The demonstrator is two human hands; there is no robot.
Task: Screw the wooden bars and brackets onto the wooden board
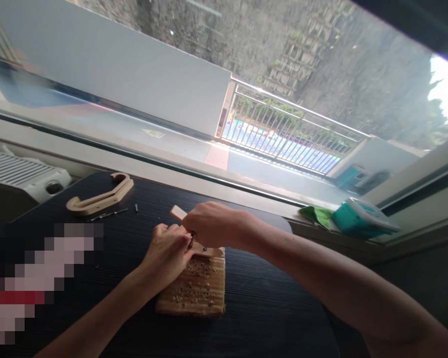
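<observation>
My left hand [168, 248] is closed on a light wooden strip [209, 250], pressing it over the far edge of a block. Above the strip, my right hand [213, 223] is bent down in a fist around a thin dark-shafted tool [192, 240]. Its handle is hidden by my fingers, and its lower end sits between both hands. The strip's other end sticks out beyond my right knuckles. Beneath lies a brown wooden block [197, 286], its top marked with many small holes and shavings.
On the dark table [269, 298], a curved wooden hook-ended piece [102, 199] lies at the far left beside thin metal rods [108, 215] and a small pin [136, 209]. A pixelated patch covers the left. A teal box [362, 219] and green cloth [317, 216] sit by the window.
</observation>
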